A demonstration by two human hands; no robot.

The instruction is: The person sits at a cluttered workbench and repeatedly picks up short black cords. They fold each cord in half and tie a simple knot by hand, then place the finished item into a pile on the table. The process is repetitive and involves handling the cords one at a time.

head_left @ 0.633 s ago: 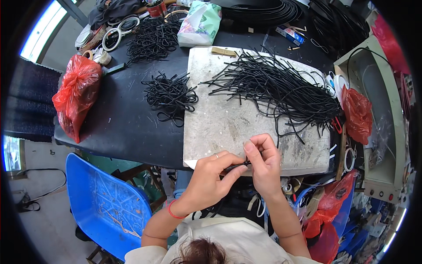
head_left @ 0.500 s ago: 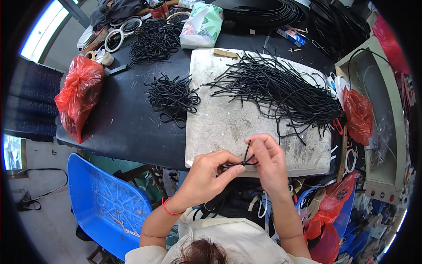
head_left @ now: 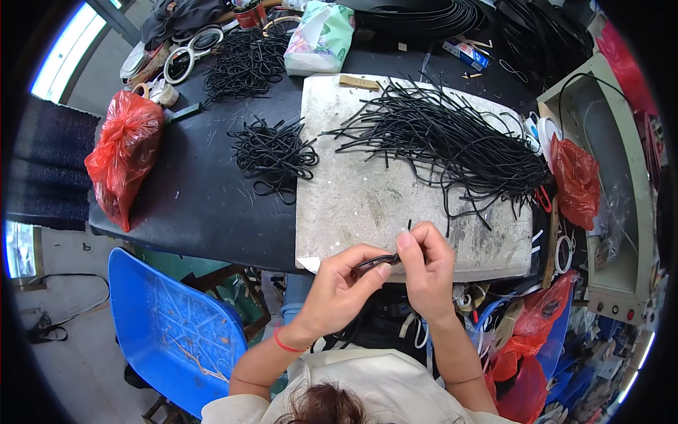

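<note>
Over the near edge of the pale board (head_left: pixel 346 205), a black cord (head_left: pixel 374 262) runs between my two hands. My left hand (head_left: pixel 342 283) is closed, its thumb and index finger pinching the cord, which is doubled there. My right hand (head_left: pixel 429 272) pinches the cord close beside it, and a short end pokes up above the thumb. Where the cord crosses itself between the fingertips is partly hidden. A large bundle of straight black cords (head_left: pixel 452 145) lies on the board beyond my hands. Left of the board sits a small pile of looped black cords (head_left: pixel 272 152).
A bigger pile of looped cords (head_left: pixel 244 67) lies farther back, next to a green tissue pack (head_left: pixel 319 39). A red plastic bag (head_left: pixel 126 152) stands at the table's left. A blue chair (head_left: pixel 173 318) is below it. A grey metal frame (head_left: pixel 614 191) stands at the right.
My right thumb and fingers have closed together on the cord, and its upright end now shows less. The crossing of the cord looks drawn in closer between my hands.
</note>
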